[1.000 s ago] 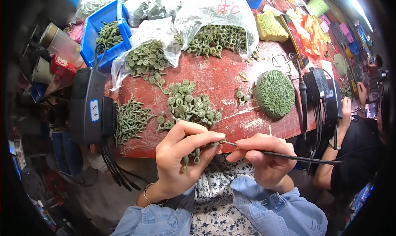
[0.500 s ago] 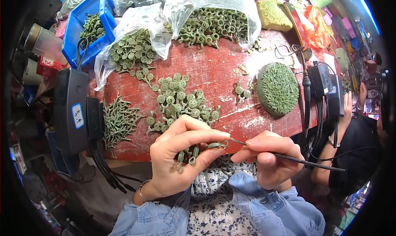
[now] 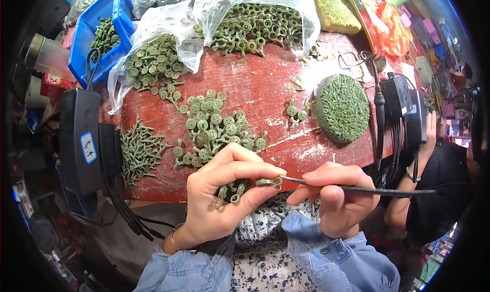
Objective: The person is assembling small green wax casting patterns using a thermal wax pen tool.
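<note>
My left hand (image 3: pixel 212 202) pinches a small green ring-shaped piece (image 3: pixel 265 182) with a loop at its end between thumb and forefinger. Several more green looped pieces (image 3: pixel 237 196) are tucked inside its curled fingers. In my right hand (image 3: pixel 343 192) is a slim dark-handled tool (image 3: pixel 395 191) with a thin metal tip, held like a pencil. That tip reaches the left fingertips just above the loop; whether it touches the piece I cannot tell. Just beyond my left hand lies a pile of green pieces with round, hole-dotted heads (image 3: pixel 214 123).
On the red table (image 3: pixel 265 87) are thin green sticks (image 3: pixel 142 151), a round textured green block (image 3: pixel 342 108) and clear bags (image 3: pixel 214 18) of green pieces. A blue bin (image 3: pixel 84 57) stands far left. Black devices with cables (image 3: pixel 79 144) flank the work area. A co-worker's arm (image 3: pixel 403 202) is at right.
The tool has swung closer to level, its rear end rising. The pinched ring piece has turned slightly, while both hands stay nearly in place. The whole table view has shifted a little left.
</note>
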Motion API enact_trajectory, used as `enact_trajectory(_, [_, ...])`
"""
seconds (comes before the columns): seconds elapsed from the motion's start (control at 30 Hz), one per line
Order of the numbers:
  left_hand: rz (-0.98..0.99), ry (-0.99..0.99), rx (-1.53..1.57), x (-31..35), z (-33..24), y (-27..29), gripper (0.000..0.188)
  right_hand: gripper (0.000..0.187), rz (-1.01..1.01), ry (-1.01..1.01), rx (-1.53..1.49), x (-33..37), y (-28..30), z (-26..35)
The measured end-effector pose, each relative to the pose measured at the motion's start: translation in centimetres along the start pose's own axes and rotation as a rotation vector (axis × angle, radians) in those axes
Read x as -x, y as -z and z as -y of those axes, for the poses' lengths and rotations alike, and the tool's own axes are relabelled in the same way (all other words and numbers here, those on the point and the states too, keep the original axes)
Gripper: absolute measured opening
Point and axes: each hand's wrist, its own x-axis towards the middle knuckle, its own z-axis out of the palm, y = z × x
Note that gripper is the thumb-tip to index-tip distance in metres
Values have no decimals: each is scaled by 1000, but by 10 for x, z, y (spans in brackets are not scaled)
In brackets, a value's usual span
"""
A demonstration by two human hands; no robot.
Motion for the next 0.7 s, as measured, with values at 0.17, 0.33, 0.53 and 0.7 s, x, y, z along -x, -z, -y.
enact_trajectory(0.17, [92,274,395,1,1,2,25,17,-4,17,38,-1,0,1])
enact_trajectory(0.33, [96,492,673,3,-1,1,29,17,50,157,97,-2,2,0])
enact_trajectory(0.53, [109,574,928,4,-2,1,27,22,69,269,271,-2,-6,-3])
enact_trajectory(0.7, [67,580,929,8,-2,-1,27,23,72,273,284,0,-8,-3])
